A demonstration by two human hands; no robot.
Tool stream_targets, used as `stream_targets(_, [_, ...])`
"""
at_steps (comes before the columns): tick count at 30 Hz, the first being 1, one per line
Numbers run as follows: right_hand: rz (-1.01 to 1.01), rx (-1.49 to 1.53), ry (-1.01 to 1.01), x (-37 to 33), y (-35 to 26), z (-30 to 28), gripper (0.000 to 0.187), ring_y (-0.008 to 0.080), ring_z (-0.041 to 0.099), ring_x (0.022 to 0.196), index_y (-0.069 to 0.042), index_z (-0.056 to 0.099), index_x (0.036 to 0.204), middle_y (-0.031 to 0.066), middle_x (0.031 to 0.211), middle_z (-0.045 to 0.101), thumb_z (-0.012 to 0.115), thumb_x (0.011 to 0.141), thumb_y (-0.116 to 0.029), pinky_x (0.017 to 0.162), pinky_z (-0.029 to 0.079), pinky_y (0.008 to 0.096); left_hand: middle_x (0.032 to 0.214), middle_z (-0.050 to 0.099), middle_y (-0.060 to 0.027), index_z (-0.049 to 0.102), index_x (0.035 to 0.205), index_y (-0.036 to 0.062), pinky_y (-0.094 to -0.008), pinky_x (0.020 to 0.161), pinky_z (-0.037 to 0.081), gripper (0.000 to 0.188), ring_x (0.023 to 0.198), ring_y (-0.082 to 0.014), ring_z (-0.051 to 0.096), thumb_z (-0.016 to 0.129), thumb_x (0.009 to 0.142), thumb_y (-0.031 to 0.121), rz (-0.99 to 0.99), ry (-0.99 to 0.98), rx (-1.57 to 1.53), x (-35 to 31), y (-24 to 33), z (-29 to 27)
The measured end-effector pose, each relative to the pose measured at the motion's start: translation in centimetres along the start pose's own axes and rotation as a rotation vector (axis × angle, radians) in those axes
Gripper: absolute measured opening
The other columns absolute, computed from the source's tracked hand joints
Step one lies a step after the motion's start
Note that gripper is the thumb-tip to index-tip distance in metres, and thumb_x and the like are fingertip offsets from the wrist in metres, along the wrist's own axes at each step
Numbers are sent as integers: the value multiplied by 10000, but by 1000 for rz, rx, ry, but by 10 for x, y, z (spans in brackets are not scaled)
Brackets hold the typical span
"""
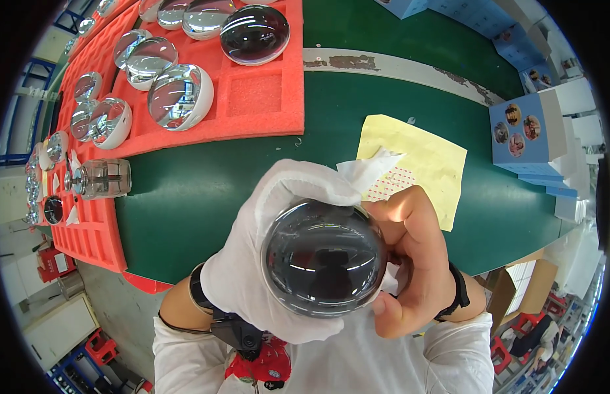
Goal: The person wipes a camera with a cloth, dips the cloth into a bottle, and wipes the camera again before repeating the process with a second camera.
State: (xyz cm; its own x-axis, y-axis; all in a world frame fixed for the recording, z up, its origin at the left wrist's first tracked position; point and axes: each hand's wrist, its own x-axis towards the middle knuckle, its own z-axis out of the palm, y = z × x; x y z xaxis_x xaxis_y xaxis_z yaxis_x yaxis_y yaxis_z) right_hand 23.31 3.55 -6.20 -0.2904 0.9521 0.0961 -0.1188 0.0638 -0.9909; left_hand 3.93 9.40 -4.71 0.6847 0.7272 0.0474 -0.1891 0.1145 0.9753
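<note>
My left hand [252, 256], in a white glove, is wrapped round a dark glossy dome [323, 259] in front of my chest. The dome's rounded side faces up and mirrors the lights overhead. At its right edge, my bare right hand [420, 256] is curled with finger and thumb against the rim. A bit of white tissue [395, 277] shows between those fingers; how far it runs under the dome is hidden. Just beyond both hands, a yellow sheet [439, 161] lies on the green table, bearing a strip of small red dots [391, 184] and a crumpled white tissue [370, 167].
A red foam tray [252, 125] at the far left carries several mirror-like domes [180, 97] and one dark dome [255, 34]. A clear jar [104, 178] stands beside it. Blue boxes [528, 131] line the right side; an open carton [521, 285] is lower right. Another person [546, 338] is farther off.
</note>
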Motion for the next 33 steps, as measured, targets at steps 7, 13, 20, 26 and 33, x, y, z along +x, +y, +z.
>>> stream_targets(7, [61, 26, -10, -1, 6, -1, 709, 109, 396, 539, 6, 340, 1138, 40, 664, 441, 737, 578, -170, 483, 339, 238, 1080, 457, -140, 371, 1138, 88, -307, 772, 477, 901, 956, -209, 529, 892, 404, 131, -31, 15, -114, -1, -9, 4])
stream_targets(13, [67, -90, -49, 6, 1, -4, 705, 122, 455, 639, 10, 299, 1122, 81, 765, 478, 726, 594, -179, 574, 372, 238, 1118, 459, -129, 376, 1157, 71, -318, 808, 474, 929, 966, -216, 547, 902, 394, 144, -2, 60, 67, -4, -11, 7])
stream_targets(20, [94, -44, 2, 4, 8, 1, 714, 108, 390, 529, -9, 320, 1128, 30, 613, 410, 726, 562, -163, 490, 332, 237, 1162, 451, -130, 390, 1193, 36, -329, 851, 468, 1020, 1013, -216, 543, 924, 338, 193, -50, 49, 89, 0, -4, -1])
stream_targets(26, [166, -31, -147, 11, -4, -5, 626, 142, 502, 748, 13, 254, 1125, 118, 869, 494, 617, 629, -103, 671, 390, 238, 1168, 450, -129, 385, 1206, 32, -323, 845, 473, 1055, 1009, -212, 547, 928, 317, 201, -32, 39, 85, -3, -5, -5])
stream_targets(33, [236, 13, -191, 8, 0, -7, 609, 184, 580, 883, 32, 217, 1129, 192, 1027, 537, 586, 663, -97, 784, 435, 247, 1169, 448, -133, 373, 1214, 37, -328, 838, 483, 1062, 1012, -219, 549, 928, 320, 180, -53, 45, -53, -7, -7, -5])
